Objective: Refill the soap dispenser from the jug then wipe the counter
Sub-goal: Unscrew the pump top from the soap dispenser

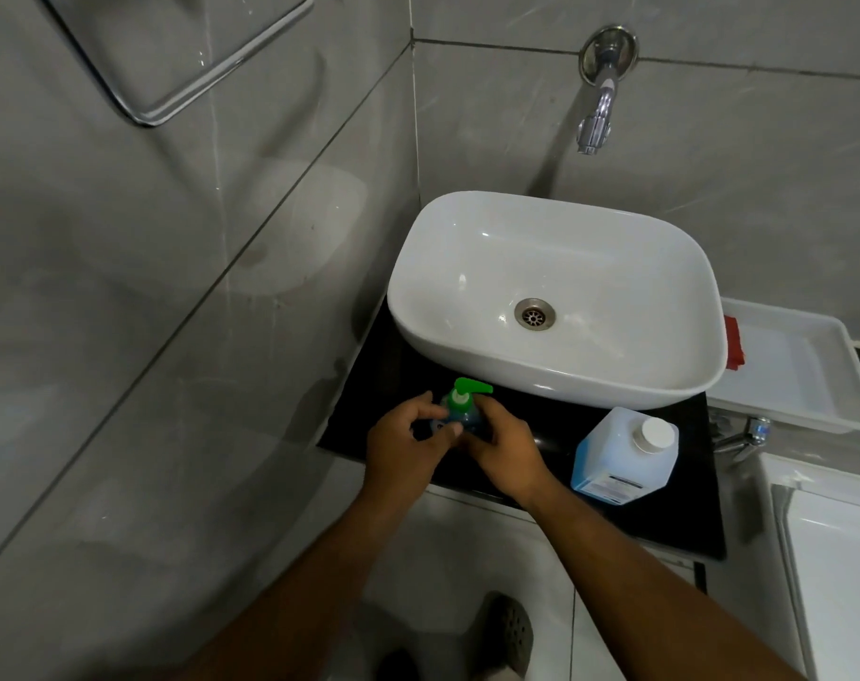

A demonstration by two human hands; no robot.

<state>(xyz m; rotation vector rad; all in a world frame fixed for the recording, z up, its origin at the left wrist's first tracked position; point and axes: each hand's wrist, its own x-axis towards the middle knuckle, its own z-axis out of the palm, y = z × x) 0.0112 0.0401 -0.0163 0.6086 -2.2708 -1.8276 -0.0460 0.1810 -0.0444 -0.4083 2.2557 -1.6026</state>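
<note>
Soap dispenser (462, 410) is standing on the black counter (555, 435) before the sink (555, 287), both hands gripping it. Left hand (403, 444) and right hand (506, 447) are curling fingers around its body. Jug (624, 457) is sitting capped nearby.

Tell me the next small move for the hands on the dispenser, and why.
Probably twist the green pump top off. Both hands, left and right, are closed around the soap dispenser on the black counter, and its pump is on, so nothing can be poured in yet. The jug stands capped to the right, untouched.
</note>
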